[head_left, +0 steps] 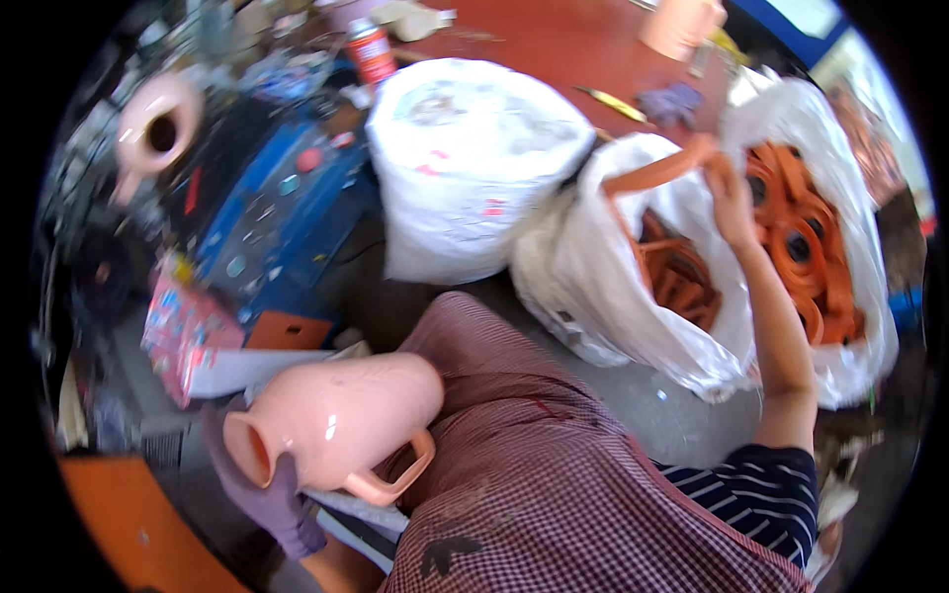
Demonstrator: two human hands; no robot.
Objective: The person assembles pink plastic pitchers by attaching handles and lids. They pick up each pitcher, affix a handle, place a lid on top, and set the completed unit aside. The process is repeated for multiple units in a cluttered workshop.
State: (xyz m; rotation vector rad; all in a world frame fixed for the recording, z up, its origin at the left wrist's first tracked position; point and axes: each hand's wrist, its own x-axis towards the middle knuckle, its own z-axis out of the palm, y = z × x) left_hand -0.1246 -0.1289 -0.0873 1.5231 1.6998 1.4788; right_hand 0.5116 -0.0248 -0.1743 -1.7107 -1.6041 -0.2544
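1. I count two pink jugs: one (341,420) near me at the lower left, lying on its side with its mouth to the left and its handle underneath, and a second (156,130) far off at the upper left, mouth toward the camera.
2. My left hand (272,499), in a purple glove, is closed around the neck of the near jug from below and carries it against my checked apron (534,465).
3. There are three white sacks. The left one (470,163) stands shut, so I cannot tell what is in it.
4. The middle sack (618,296) is open and holds a heap of orange plastic parts (677,272).
5. The right sack (850,296) is open too and holds orange ring-shaped parts (806,237), too many and too piled up to count.
6. My right hand (730,198), bare, reaches far right between the two open sacks. Its fingers are closed on one long orange strip (657,170) that lies across the mouth of the middle sack.
7. One red spray can (372,51) stands beyond the shut sack, and one blue case (277,222) lies to its left.
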